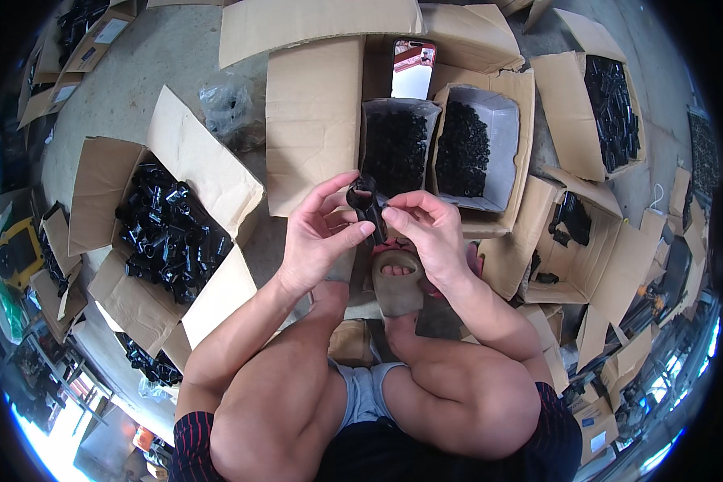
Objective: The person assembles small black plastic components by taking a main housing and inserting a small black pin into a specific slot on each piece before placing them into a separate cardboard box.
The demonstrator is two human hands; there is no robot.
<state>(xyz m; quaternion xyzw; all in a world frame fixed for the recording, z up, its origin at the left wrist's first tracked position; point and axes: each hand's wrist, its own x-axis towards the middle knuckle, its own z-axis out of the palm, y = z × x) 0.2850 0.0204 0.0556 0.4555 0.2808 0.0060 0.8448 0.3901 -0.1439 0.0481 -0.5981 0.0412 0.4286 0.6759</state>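
Note:
Between my two hands is a glossy black plastic part [366, 202] with a ring-shaped upper end and a tubular body, held up over my feet. My left hand [320, 229] grips it, fingers at the ring and thumb low on the body. The thumb and fingertips of my right hand [426, 229] pinch together at its right side; whether a small piece sits between them is too small to tell. Just beyond stand two grey bins, the left bin [431, 112] and the right bin [502, 128], both holding small black pieces.
At left an open carton [96, 193] holds many glossy black parts. A phone [413, 71] with a lit screen leans behind the bins. Another carton [602, 269] at right has a few black parts. A far-right carton [566, 112] is full. A clear plastic bag [226, 104] lies on the floor.

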